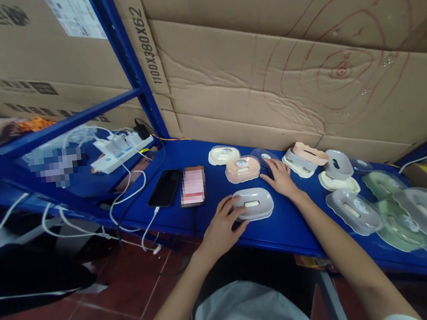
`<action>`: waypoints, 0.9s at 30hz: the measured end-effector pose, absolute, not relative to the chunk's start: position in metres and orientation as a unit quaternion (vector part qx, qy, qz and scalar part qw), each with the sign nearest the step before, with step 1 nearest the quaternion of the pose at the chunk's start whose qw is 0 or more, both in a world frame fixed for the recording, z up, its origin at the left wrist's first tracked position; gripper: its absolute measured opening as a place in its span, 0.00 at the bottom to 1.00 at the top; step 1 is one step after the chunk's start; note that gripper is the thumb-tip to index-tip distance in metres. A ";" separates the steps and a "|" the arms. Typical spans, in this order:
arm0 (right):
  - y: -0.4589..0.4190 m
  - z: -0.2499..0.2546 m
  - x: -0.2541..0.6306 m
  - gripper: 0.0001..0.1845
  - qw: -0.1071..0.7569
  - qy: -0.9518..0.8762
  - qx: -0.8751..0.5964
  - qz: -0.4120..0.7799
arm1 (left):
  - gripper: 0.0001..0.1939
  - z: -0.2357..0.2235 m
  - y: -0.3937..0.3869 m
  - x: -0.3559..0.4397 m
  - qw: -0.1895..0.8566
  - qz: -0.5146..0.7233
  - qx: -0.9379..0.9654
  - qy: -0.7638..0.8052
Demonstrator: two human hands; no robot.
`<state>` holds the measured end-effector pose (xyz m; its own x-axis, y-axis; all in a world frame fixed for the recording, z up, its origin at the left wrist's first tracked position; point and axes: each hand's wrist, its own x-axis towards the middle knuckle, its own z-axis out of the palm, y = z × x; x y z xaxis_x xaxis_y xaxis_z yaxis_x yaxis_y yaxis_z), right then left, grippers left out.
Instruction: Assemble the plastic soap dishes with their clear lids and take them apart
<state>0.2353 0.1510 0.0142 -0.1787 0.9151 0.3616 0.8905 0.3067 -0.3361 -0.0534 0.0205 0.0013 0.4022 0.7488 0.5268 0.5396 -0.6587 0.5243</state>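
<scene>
A grey oval soap box [262,211] with a white insert in its slot sits near the front edge of the blue shelf. The fingers and thumb of my left hand [221,228] are closed round its left end. Farther back, my right hand [281,178] has its bent fingers on a clear lid [263,154] bearing a round sticker; the hand partly hides that lid. Just left of my right hand lies a peach soap box [251,173] under a clear lid. Behind it is a cream one [218,155], also covered.
Two phones, one dark [164,188] and one lit [193,185], lie to the left, near a white power strip [120,152] with cables. Grey and peach parts [311,154], covered grey boxes [354,211] and green ones [400,226] crowd the right. Cardboard [227,76] stands behind.
</scene>
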 end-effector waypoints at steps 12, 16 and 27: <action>0.068 0.023 0.284 0.22 0.299 -0.757 -0.577 0.063 | 0.16 0.001 0.019 -0.060 0.235 0.381 0.807 0.385; 0.020 0.022 0.266 0.23 0.369 -0.730 -0.569 0.082 | 0.33 0.004 0.020 -0.060 0.263 0.385 0.790 0.398; -0.020 0.015 0.215 0.33 0.315 -0.850 -0.416 0.068 | 0.43 0.003 0.020 -0.061 0.311 0.397 0.776 0.379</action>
